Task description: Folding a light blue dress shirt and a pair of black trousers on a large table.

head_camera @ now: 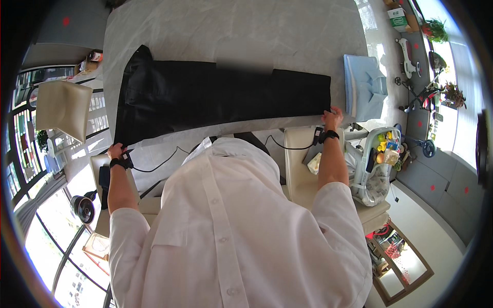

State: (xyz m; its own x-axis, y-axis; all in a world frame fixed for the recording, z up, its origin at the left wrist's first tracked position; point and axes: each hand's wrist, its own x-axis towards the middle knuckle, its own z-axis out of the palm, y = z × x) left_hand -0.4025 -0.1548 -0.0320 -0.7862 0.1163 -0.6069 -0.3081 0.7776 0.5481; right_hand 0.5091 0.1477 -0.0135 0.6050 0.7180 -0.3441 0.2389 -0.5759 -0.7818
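A pair of black trousers (227,92), folded lengthwise, lies flat across the grey stone-look tabletop (292,30). The wide waist end is on the left, and the narrow leg end points right. My left hand (116,151) grips the near corner of the waist end at the table's front edge. At the near corner of the leg hem, my right hand (332,118) pinches the cloth between thumb and fingertips, other fingers raised. A folded light-blue garment (366,87) sits just right of the hem. A blurred patch hides part of the trousers' far edge.
Cream chairs (302,165) stand against the near side, one holding a white basket-like seat (371,165) filled with toys. Black cables run from both wrist straps. Another cream chair (63,109) is at the left end, with a black fan (83,209) nearer me.
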